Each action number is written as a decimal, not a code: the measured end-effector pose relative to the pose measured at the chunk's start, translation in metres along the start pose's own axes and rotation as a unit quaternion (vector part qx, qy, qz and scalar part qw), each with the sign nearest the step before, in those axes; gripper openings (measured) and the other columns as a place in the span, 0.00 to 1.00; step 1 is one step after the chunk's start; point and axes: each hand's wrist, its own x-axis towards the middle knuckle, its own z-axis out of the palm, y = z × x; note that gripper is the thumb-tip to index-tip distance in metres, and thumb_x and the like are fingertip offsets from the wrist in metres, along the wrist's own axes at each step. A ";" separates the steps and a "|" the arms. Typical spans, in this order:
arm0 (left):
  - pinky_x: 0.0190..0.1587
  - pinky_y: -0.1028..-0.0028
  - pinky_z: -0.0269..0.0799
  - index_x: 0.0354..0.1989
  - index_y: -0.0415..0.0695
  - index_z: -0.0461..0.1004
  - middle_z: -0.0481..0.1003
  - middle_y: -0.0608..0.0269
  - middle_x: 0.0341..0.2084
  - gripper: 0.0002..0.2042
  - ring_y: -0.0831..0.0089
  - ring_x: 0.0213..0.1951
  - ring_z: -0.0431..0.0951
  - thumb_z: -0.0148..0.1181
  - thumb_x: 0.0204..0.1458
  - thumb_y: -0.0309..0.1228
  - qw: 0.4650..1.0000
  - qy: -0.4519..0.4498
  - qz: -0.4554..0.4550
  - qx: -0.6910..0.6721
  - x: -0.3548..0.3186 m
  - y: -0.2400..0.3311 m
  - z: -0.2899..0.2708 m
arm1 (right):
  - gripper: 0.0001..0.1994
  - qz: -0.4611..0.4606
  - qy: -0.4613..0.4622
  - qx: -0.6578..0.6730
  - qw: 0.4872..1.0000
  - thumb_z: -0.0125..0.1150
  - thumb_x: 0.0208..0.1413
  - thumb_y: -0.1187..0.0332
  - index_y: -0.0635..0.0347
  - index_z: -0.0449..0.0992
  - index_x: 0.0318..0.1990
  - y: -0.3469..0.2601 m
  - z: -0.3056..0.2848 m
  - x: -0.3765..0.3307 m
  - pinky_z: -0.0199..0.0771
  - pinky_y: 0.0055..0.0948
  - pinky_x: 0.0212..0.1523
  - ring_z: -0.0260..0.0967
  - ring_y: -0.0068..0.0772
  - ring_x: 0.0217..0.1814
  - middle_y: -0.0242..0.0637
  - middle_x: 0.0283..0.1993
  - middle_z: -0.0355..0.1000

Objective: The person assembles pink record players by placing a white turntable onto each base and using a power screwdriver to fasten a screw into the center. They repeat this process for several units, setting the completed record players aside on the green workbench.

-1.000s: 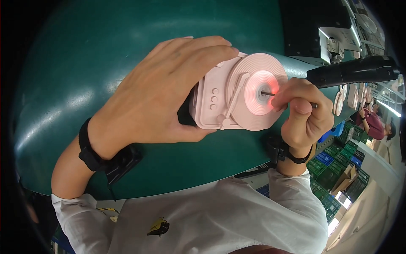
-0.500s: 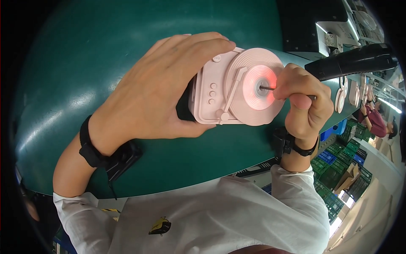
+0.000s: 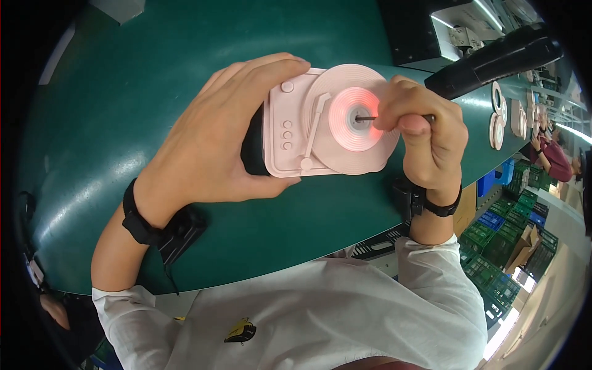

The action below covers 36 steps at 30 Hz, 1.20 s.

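A pink toy record player with a tonearm, small round buttons and a ridged disc rests over the green table. Red light glows in the ring around the disc's hub. My left hand is wrapped round the player's left end, fingers along the far edge and thumb at the near edge. My right hand is closed in a fist over the disc's right side, gripping a thin dark metal rod. The rod's tip meets the grey hub at the disc's centre; most of its length is hidden by my fingers.
A black cylindrical device juts in at upper right, close to my right hand. Behind it stands a black and silver machine. Pink and white round parts lie farther right. Stacked green crates and a co-worker are beyond the table edge.
The whole view has shifted, so the player and both hands appear farther left. My left hand keeps its hold, and the rod is still at the disc's hub.
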 end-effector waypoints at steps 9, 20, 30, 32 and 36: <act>0.70 0.55 0.63 0.69 0.44 0.64 0.68 0.50 0.67 0.51 0.49 0.68 0.68 0.81 0.28 0.33 1.000 0.007 -0.005 -0.019 0.001 0.002 -0.001 | 0.21 -0.002 0.038 0.000 0.999 0.48 0.75 0.59 0.69 0.73 0.35 0.002 -0.001 -0.007 0.64 0.32 0.31 0.64 0.31 0.25 0.41 0.27 0.73; 0.62 0.55 0.73 0.60 0.41 0.71 0.73 0.39 0.60 0.42 0.44 0.60 0.76 0.82 0.28 0.31 1.000 0.004 0.021 0.013 0.010 0.016 -0.006 | 0.22 -0.127 0.313 0.030 0.941 0.44 0.77 0.62 0.69 0.74 0.32 0.005 -0.044 -0.029 0.62 0.24 0.26 0.64 0.25 0.25 0.42 0.27 0.74; 0.62 0.46 0.72 0.59 0.45 0.63 0.66 0.34 0.64 0.36 0.39 0.59 0.75 0.76 0.40 0.30 0.942 0.296 -0.006 -0.157 -0.030 0.061 -0.044 | 0.20 0.230 0.594 -0.031 0.770 0.45 0.77 0.58 0.66 0.72 0.38 0.049 -0.285 -0.195 0.81 0.32 0.42 0.64 0.24 0.26 0.36 0.32 0.72; 0.62 0.44 0.72 0.57 0.43 0.66 0.65 0.33 0.65 0.31 0.40 0.62 0.73 0.74 0.45 0.35 0.994 0.069 0.058 0.063 -0.021 0.057 -0.047 | 0.15 0.342 0.562 -0.008 0.753 0.48 0.76 0.60 0.62 0.73 0.42 0.081 -0.339 -0.240 0.77 0.32 0.37 0.60 0.22 0.28 0.26 0.28 0.61; 0.59 0.51 0.79 0.62 0.46 0.63 0.66 0.41 0.65 0.34 0.48 0.59 0.77 0.72 0.48 0.40 0.978 0.192 0.080 0.026 -0.002 0.023 -0.046 | 0.17 0.480 0.535 -0.047 0.694 0.53 0.73 0.53 0.61 0.74 0.45 0.136 -0.417 -0.316 0.64 0.26 0.26 0.56 0.20 0.23 0.23 0.25 0.56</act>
